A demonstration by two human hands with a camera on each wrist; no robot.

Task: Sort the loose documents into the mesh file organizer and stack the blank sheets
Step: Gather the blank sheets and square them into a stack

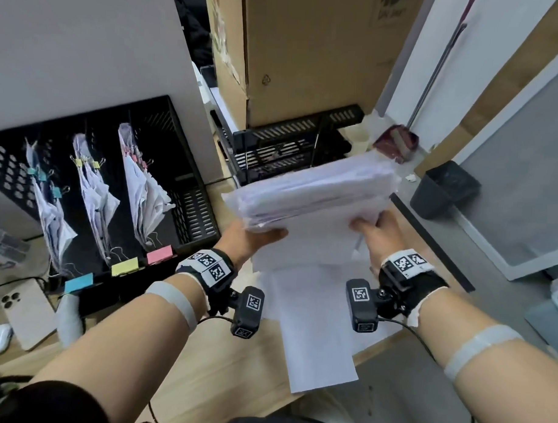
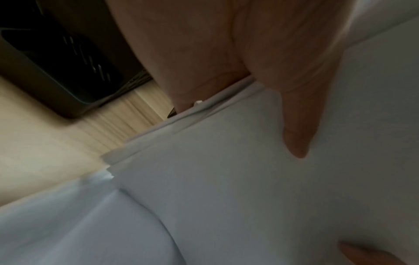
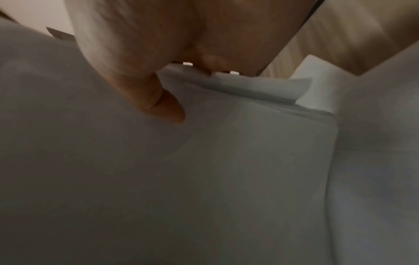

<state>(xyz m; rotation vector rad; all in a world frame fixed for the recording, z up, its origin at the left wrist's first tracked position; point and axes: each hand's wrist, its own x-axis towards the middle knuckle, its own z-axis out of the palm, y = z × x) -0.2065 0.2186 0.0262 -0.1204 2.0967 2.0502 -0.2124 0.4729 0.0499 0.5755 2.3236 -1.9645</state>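
The paper stack [image 1: 310, 193] was motion-blurred, any print on it unreadable. The fingers of both hands lay hidden beneath it, only the thumbs showing. Both wrist views were dim and smeared. The cardboard box [image 1: 308, 54] ran off the far edge

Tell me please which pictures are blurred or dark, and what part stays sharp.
Head view: bright; the paper stack held by the left hand and right hand is motion-blurred, while the mesh file organizer and its clipped documents stay fairly sharp. Left wrist view: dim, the wood table streaked. Right wrist view: darkest, soft and grey throughout.
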